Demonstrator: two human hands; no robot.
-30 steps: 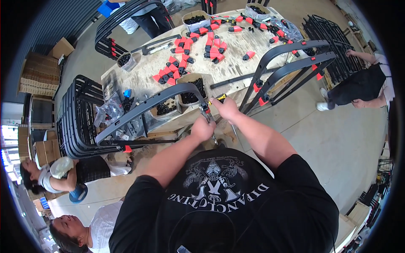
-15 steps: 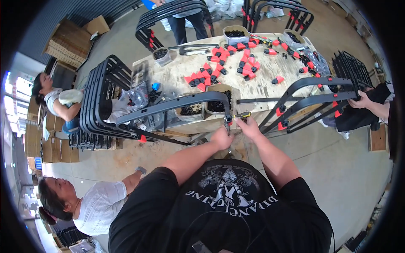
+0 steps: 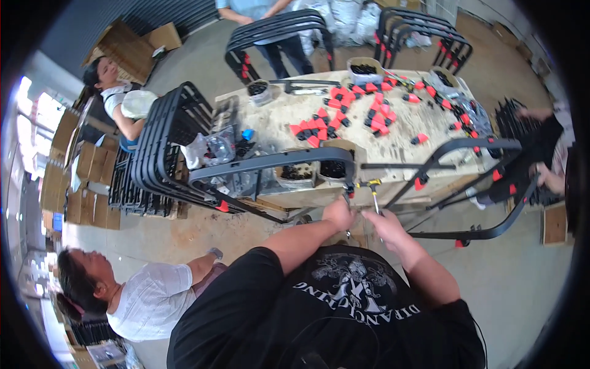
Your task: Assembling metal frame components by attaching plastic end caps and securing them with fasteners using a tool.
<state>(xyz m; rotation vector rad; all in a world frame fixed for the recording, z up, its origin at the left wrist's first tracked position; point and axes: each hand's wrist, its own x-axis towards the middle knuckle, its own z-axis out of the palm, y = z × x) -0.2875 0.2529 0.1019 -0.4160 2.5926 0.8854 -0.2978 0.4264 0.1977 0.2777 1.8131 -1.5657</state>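
Note:
My left hand (image 3: 340,215) is closed just below the end of a black bent-tube frame (image 3: 270,161). A slim silver metal tool, its kind unclear, shows at both ends of that fist. My right hand (image 3: 387,227) grips a hammer (image 3: 375,195) with a bright shaft and a yellow-and-black head. The hammer head is raised beside the tube's end, to its right. A small red piece (image 3: 222,206) sits on the lower rail of the same frame. Behind the tube stand two tubs of small black parts, the left tub (image 3: 296,173) and the right tub (image 3: 335,167).
Red-and-black caps (image 3: 313,128) lie scattered over the wooden table (image 3: 270,126). Stacked black frames (image 3: 169,135) stand at its left end. At right, a co-worker's hand (image 3: 544,177) holds another frame (image 3: 485,231). A person in white (image 3: 144,295) is close on my left.
My right hand has drawn back toward me, and the hammer now stands more upright. The co-worker's near frame at right has swung down and toward me. The whole view has shifted slightly.

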